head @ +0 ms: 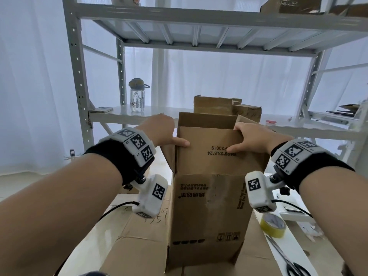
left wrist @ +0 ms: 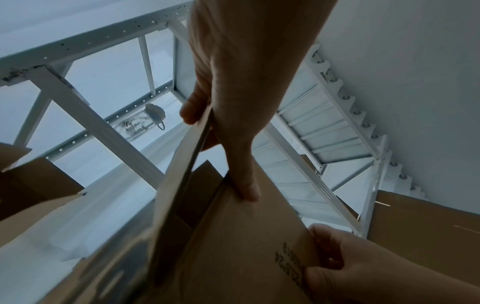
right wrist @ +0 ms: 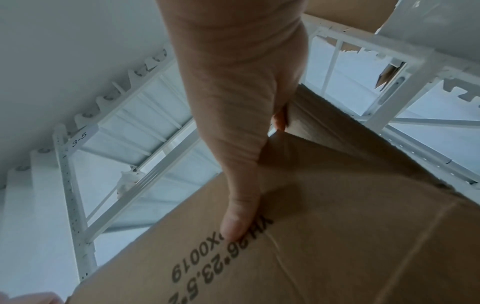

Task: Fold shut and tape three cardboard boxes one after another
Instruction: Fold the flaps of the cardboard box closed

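both hands [head: 163,134] grip near flap [head: 209,150] of open box [head: 207,216]

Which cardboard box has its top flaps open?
The tall box in front, whose near flap both hands grip. The two smaller boxes behind on the shelf look closed.

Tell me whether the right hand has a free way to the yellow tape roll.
Probably yes: the tape roll lies uncovered right of the box, below the right hand, which first must release the flap.
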Motion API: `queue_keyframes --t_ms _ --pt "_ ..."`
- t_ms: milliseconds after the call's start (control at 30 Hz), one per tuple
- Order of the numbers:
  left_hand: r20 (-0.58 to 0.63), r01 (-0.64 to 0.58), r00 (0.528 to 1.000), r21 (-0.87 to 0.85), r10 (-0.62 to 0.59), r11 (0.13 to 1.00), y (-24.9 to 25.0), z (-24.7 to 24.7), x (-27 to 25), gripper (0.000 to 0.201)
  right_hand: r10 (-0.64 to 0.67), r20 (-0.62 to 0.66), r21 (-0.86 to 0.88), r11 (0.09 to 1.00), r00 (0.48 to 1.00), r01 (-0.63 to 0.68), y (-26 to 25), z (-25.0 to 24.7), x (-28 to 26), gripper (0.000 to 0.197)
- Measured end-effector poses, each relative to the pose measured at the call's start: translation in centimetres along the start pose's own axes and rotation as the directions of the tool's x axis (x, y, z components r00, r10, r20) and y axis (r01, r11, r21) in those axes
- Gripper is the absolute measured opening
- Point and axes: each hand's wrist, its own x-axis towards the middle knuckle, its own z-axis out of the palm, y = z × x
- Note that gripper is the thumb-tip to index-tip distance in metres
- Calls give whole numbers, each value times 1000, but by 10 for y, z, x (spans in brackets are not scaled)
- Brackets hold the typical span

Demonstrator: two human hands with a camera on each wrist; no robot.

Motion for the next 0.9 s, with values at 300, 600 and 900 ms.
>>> queue_keyframes --t_ms 300,600,900 --pt "12 156 987 99 -158 983 -8 -1 -5 72 -36 -219 -39 999 975 28 -21 19 -10 59" --pt "57 150 986 122 -157 981 -22 -18 -10 68 -41 -190 152 986 981 70 -53 28 -2 53" --pt "111 258 953 197 -283 946 -66 -8 -59 66 -179 -143 176 963 974 203 -115 44 18 64"
